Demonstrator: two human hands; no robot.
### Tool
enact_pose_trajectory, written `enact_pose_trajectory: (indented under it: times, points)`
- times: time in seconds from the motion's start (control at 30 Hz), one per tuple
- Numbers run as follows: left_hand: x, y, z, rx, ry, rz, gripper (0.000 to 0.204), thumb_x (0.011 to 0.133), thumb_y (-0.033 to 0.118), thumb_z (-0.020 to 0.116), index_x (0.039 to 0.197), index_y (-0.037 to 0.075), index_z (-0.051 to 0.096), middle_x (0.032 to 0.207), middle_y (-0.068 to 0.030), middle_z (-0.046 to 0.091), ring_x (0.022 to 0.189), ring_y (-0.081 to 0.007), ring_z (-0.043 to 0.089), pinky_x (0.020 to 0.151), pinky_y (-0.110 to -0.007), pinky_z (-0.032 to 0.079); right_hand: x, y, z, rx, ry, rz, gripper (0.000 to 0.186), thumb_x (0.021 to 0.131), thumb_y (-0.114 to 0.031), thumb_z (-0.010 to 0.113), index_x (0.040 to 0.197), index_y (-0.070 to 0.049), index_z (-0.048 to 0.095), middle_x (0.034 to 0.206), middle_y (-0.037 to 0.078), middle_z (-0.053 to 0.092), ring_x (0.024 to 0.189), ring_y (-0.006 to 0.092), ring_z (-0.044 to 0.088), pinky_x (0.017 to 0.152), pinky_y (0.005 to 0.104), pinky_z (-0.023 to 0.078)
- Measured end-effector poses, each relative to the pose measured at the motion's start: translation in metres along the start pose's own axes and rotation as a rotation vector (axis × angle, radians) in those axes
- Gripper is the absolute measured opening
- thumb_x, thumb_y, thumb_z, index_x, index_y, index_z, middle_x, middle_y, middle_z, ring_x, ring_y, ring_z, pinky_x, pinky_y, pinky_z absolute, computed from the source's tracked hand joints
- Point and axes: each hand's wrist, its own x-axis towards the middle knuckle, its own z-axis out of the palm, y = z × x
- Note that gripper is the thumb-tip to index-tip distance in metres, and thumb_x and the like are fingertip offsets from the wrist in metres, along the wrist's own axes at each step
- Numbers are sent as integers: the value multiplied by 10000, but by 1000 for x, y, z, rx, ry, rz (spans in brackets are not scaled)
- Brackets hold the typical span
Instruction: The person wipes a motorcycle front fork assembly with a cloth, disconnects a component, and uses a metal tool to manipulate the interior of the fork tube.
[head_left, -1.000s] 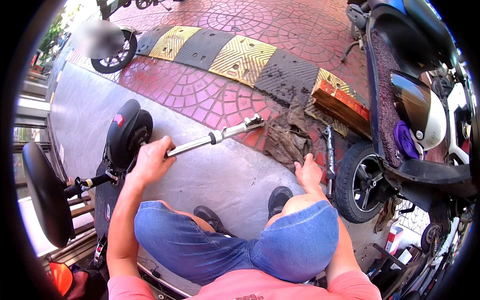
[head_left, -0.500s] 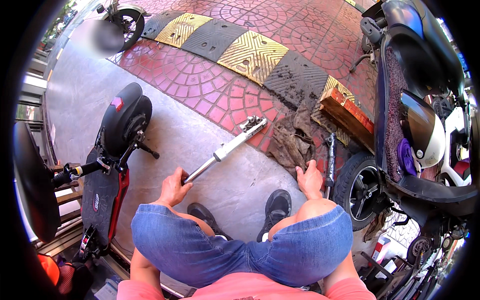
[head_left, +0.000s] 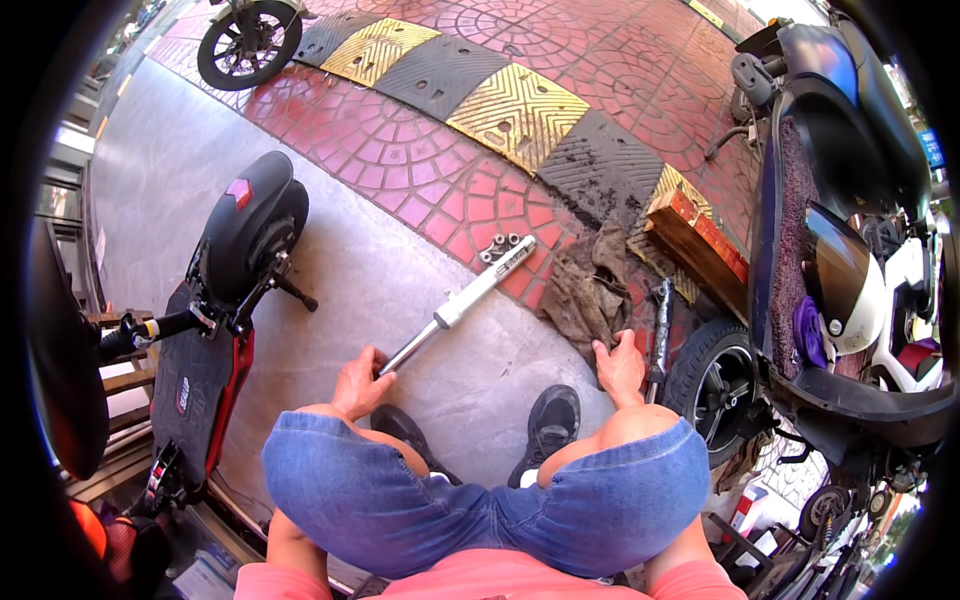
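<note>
My left hand (head_left: 362, 384) is closed round the bare chrome end of a motorcycle fork leg (head_left: 470, 300). The leg slants away to the right, its silver lower tube and bracket end over the edge of the red paving. A crumpled, dirty brown rag (head_left: 588, 285) lies on the ground to the right of the bracket. My right hand (head_left: 621, 368) has its thumb and fingers on the rag's near edge, the cloth bunched up to them. Just right of that hand, a second, darker fork leg (head_left: 661, 325) lies beside a scooter wheel.
A black-and-yellow speed bump (head_left: 515, 115) crosses the red paving. The wooden block (head_left: 700, 245) lies near a large scooter (head_left: 800, 200) on the right. An electric kick scooter (head_left: 210, 350) stands at my left. My shoes (head_left: 550, 425) are close below the fork leg.
The view has shifted slightly, and the fork leg shows a little lower. Both hands keep their hold, with little visible movement.
</note>
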Motion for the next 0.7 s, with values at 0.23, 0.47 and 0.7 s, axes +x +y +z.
enact_pose_trajectory:
  times: [0.23, 0.47, 0.7]
  points:
    - [3, -18, 12, -123, 1, -32, 349, 918, 232, 770, 1145, 20, 612, 935, -148, 748, 847, -259, 713, 782, -420, 547, 1, 8, 8, -7, 49, -21, 417, 929, -372, 746, 1160, -65, 584, 822, 179, 706, 853, 446, 706, 774, 551, 522]
    - [13, -26, 17, -121, -19, -33, 334, 926, 243, 759, 1142, 34, 613, 947, -177, 749, 879, -325, 725, 795, -450, 550, 25, 40, 8, 925, 56, 126, 276, 949, -63, 734, 1206, 17, 676, 940, 42, 736, 864, 115, 665, 784, 285, 525]
    - [18, -4, -1, 232, 183, 34, 298, 917, 216, 756, 1125, 78, 592, 983, -202, 753, 959, -446, 707, 835, -533, 535, 89, -67, -66, 425, 294, -402, 173, 856, -90, 745, 1010, -12, 735, 1088, 114, 654, 904, 225, 660, 811, 356, 553]
